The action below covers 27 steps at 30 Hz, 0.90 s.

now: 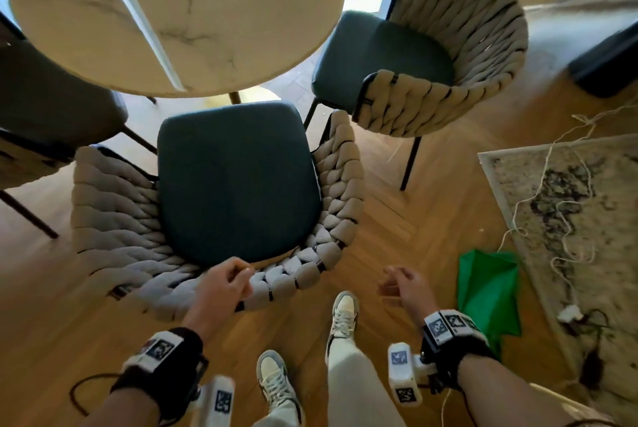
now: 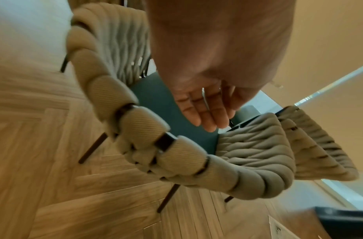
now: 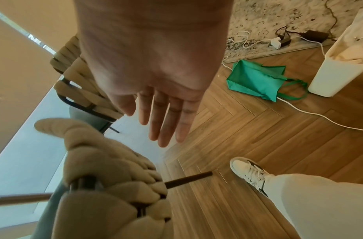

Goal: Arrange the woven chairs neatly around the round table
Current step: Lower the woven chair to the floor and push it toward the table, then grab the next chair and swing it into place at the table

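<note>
Both hands hang loose and empty, the left hand [image 1: 224, 280] over the braided back rim of the woven chair [image 1: 221, 185] at frame centre, the right hand [image 1: 402, 285] beside it; that rim looks soft over a stiff frame, so grip it there, near the worktop [image 1: 103, 29].

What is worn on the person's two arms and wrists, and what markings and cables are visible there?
Both forearms are bare, no sleeves. The left hand and right hand wear no gloves. Each wrist carries a black fuzzy band with white blocks bearing black-and-white square code markers. A white camera unit with similar markers hangs below each wrist. A thin black cable loops from the left wrist.
</note>
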Available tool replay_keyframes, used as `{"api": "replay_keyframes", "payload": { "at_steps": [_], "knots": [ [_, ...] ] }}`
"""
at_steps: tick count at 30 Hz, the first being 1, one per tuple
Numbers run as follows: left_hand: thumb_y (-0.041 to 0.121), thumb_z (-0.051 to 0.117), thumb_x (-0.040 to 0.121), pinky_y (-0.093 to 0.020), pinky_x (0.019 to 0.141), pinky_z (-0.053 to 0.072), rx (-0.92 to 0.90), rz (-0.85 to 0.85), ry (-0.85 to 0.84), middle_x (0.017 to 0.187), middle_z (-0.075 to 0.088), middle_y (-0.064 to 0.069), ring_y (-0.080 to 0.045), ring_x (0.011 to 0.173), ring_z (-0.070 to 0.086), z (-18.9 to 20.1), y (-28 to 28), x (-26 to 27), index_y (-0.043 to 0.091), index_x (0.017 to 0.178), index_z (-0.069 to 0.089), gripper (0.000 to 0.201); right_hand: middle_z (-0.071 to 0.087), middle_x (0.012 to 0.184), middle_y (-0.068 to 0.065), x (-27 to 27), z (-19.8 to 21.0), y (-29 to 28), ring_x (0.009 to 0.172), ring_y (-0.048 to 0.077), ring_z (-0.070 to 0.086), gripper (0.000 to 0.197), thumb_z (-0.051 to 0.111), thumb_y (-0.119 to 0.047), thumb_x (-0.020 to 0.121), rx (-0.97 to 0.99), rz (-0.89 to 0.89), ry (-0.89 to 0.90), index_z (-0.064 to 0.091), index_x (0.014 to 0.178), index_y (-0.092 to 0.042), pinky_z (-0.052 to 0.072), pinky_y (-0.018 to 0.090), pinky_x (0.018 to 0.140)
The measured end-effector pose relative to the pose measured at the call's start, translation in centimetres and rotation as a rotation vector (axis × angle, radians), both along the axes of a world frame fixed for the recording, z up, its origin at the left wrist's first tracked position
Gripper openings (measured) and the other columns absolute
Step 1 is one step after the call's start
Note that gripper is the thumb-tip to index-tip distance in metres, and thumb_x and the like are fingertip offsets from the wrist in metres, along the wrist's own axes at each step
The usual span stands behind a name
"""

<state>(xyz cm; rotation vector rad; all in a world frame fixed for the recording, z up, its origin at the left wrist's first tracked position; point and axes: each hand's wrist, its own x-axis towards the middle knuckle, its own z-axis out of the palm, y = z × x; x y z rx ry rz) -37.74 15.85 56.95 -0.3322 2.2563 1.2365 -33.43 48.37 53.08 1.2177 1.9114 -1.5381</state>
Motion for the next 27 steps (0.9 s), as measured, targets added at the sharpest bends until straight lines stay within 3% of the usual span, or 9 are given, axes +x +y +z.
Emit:
{"api": "replay_keyframes", "payload": {
  "at_steps": [4,7,9,13,15,18,23,25,27],
  "knots": [
    [0.014,0.055,0.104,-0.029,0.064,0.050,-0.034,-0.086,-0.032,0.074,0.068,-0.008,-0.020,0.068,0.061,0.0,6.4,-4.2,0.014,0.092,0.069,0.018,0.069,0.081,0.013,-1.9,0.6,5.4,0.069,0.024,0.067,0.020,0.051,-0.018,0.100,-0.015,-0.010,0.038,0.063,0.103,-0.003,0.055,0.031,0.063],
    [0.018,0.057,0.104,-0.032,0.062,0.050,-0.057,-0.139,-0.063,0.073,0.071,-0.008,-0.018,0.063,0.060,0.0,11.5,-6.9,0.014,0.088,0.070,0.021,0.068,0.078,0.011,-3.3,1.3,10.0,0.062,0.018,0.067,0.017,0.051,-0.016,0.099,-0.040,-0.019,0.052,0.063,0.100,-0.004,0.048,0.018,0.046],
    [0.021,0.056,0.104,-0.030,0.063,0.051,-0.065,-0.182,-0.113,0.078,0.073,-0.013,-0.017,0.065,0.061,0.2,14.9,-8.1,0.014,0.089,0.070,0.022,0.068,0.078,0.009,-3.6,1.8,13.2,0.065,0.020,0.065,0.015,0.050,-0.017,0.100,-0.062,-0.028,0.033,0.061,0.098,-0.008,0.045,0.016,0.041],
    [0.021,0.057,0.104,-0.032,0.073,0.055,-0.059,-0.231,-0.182,0.088,0.074,-0.021,-0.018,0.071,0.063,0.5,21.8,-10.7,0.010,0.093,0.070,0.020,0.071,0.079,0.011,-3.8,2.3,19.7,0.069,0.024,0.066,0.017,0.054,-0.018,0.098,-0.056,-0.091,0.019,0.065,0.100,-0.005,0.050,0.025,0.055],
    [0.020,0.056,0.104,-0.027,0.074,0.053,-0.076,-0.287,-0.199,0.082,0.069,-0.011,-0.015,0.072,0.062,0.7,25.1,-12.2,0.011,0.091,0.068,0.020,0.070,0.080,0.014,-4.1,2.6,22.7,0.068,0.024,0.064,0.018,0.053,-0.016,0.098,-0.036,-0.133,-0.009,0.065,0.102,-0.002,0.049,0.025,0.054],
    [0.020,0.056,0.105,-0.020,0.066,0.048,-0.078,-0.344,-0.212,0.078,0.065,-0.001,-0.012,0.070,0.060,0.9,29.9,-15.3,0.015,0.091,0.066,0.017,0.069,0.082,0.016,-5.6,3.0,26.9,0.067,0.025,0.063,0.020,0.051,-0.014,0.099,-0.035,-0.208,0.001,0.065,0.103,-0.001,0.047,0.028,0.056],
    [0.019,0.060,0.102,-0.027,0.069,0.052,-0.085,-0.355,-0.168,0.056,0.068,0.007,-0.002,0.055,0.060,-0.3,36.7,-21.7,0.017,0.080,0.067,0.023,0.068,0.096,0.022,-11.1,2.1,33.1,0.072,0.025,0.064,0.021,0.048,-0.015,0.101,-0.049,-0.258,-0.012,0.062,0.105,-0.001,0.048,0.032,0.061],
    [0.019,0.061,0.101,-0.033,0.074,0.054,-0.078,-0.338,-0.152,0.052,0.068,0.011,-0.005,0.057,0.062,-0.9,39.5,-24.6,0.012,0.079,0.070,0.024,0.068,0.096,0.021,-14.5,1.6,35.5,0.073,0.026,0.064,0.020,0.047,-0.015,0.102,-0.045,-0.251,-0.016,0.062,0.103,-0.002,0.051,0.035,0.068],
    [0.019,0.060,0.100,-0.034,0.076,0.054,-0.063,-0.332,-0.146,0.056,0.068,0.004,-0.011,0.062,0.063,-1.1,42.2,-27.5,0.008,0.081,0.071,0.024,0.069,0.089,0.018,-18.2,1.5,37.7,0.073,0.025,0.064,0.021,0.046,-0.016,0.102,-0.040,-0.232,-0.026,0.061,0.101,-0.001,0.050,0.036,0.069]
  ]
}}
